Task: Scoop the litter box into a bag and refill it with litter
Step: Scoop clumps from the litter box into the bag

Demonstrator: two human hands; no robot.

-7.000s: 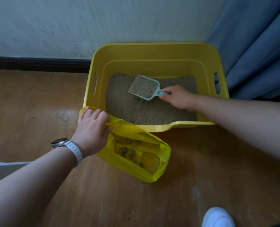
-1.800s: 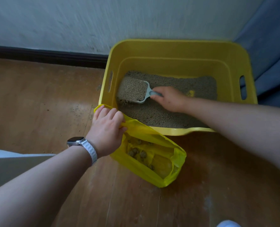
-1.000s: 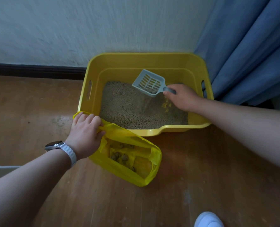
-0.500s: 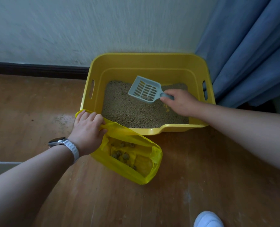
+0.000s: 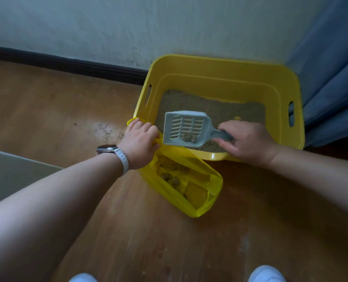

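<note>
Evidently the scooping is well under way and the refill has not begun. Several brown clumps [image 5: 172,177] already lie in the yellow bag [image 5: 165,192], which sits on the wooden floor [image 5: 169,241] just in front of the litter box [image 5: 220,86]. The left hand [image 5: 140,143] grips the bag's rim, fingers curled over it, and holds the mouth open against the box's near left corner. The right hand [image 5: 246,143] is closed round the handle of the grey slotted scoop [image 5: 186,128], held above the box's near edge, close to the bag's mouth. A few small clumps [image 5: 189,137] sit at the scoop's handle end; tipping them in looks like the next move. The litter [image 5: 220,106] is a shallow tan layer with one small yellowish speck near the right hand. No fresh litter is in view.
</note>
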